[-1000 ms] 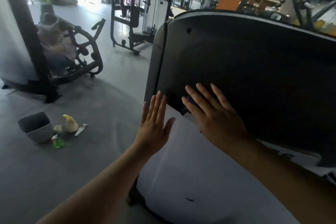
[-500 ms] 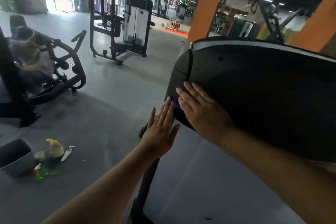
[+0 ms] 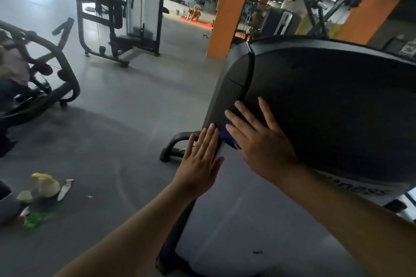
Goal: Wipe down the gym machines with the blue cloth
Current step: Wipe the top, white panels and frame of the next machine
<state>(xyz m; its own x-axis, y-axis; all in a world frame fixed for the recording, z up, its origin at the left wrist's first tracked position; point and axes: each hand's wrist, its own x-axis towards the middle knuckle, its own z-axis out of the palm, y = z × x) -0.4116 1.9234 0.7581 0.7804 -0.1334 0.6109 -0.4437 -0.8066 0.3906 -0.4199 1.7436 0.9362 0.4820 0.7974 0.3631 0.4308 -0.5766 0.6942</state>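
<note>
Wiping stroke at the left edge of the machine's dark housing (image 3: 337,101). Your right hand (image 3: 263,141) lies flat on this housing, fingers straight and spread, pressing the blue cloth (image 3: 228,136) against it rather than gripping it. Only a small fold of the cloth shows, under the index and middle fingers, just where the dark face meets the grey side panel (image 3: 227,87). Your left hand (image 3: 200,159) is flat too, fingers straight and close together, and holds nothing. Its fingertips reach the lower rim of the side panel, but whether they touch it or sit just beside it cannot be told.

The step in hand appears to be the wipe of this one machine, now at its edge seam. The next move probably calls for you to carry the cloth round the seam onto the side panel, or back across the broad curved face. In either case press evenly with the palm, since a cloth pinned under straight fingers may slip out on a curve. A cable station (image 3: 135,7) stands well apart across the floor, so the task as a whole seems far from finished
</note>
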